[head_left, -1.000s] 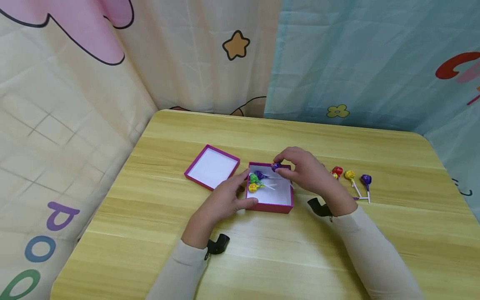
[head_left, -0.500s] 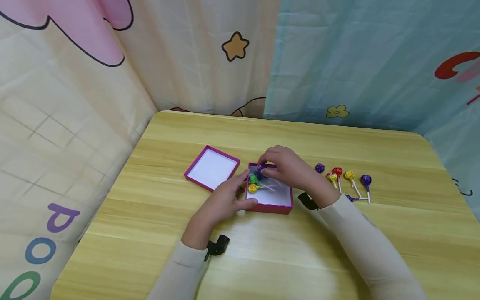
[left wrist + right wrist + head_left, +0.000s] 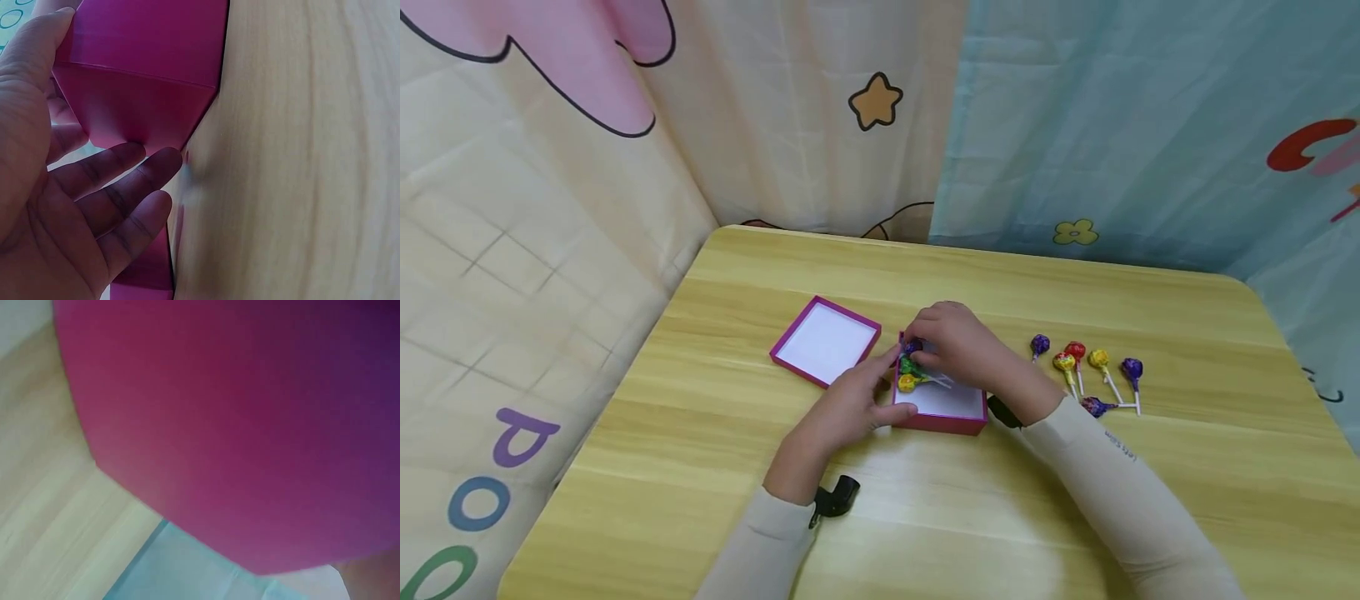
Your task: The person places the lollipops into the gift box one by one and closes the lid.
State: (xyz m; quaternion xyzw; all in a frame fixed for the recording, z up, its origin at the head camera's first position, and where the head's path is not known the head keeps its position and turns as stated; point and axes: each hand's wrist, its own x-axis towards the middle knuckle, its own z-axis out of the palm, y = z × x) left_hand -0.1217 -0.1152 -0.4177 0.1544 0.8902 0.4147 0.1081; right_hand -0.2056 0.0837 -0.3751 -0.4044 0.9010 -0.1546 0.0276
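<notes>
My left hand [image 3: 850, 408] rests against the left side of an open magenta box [image 3: 943, 423], thumb near its front corner. In the left wrist view, the fairly straight fingers [image 3: 115, 194] touch the box's wall [image 3: 144, 44]. My right hand [image 3: 958, 346] reaches over the box's back left part and pinches a purple-wrapped lollipop [image 3: 913, 345], partly hidden by the fingers. Just in front of it inside the box lie a green lollipop [image 3: 909, 366] and a yellow lollipop [image 3: 907, 382], sticks pointing right. The right wrist view is filled mostly by the magenta wall [image 3: 206, 425]; no fingers show there.
Left of the box lies its square lid [image 3: 827, 340], white inside facing up. To the right, several lollipops are spread on the wooden table [image 3: 925, 533], among them a red one [image 3: 1075, 350], a yellow one [image 3: 1098, 358] and a purple one [image 3: 1132, 367]. Curtains hang behind.
My right hand has moved left across the box, carrying the purple lollipop from the back right to the back left corner beside the others. My left hand has stayed in place.
</notes>
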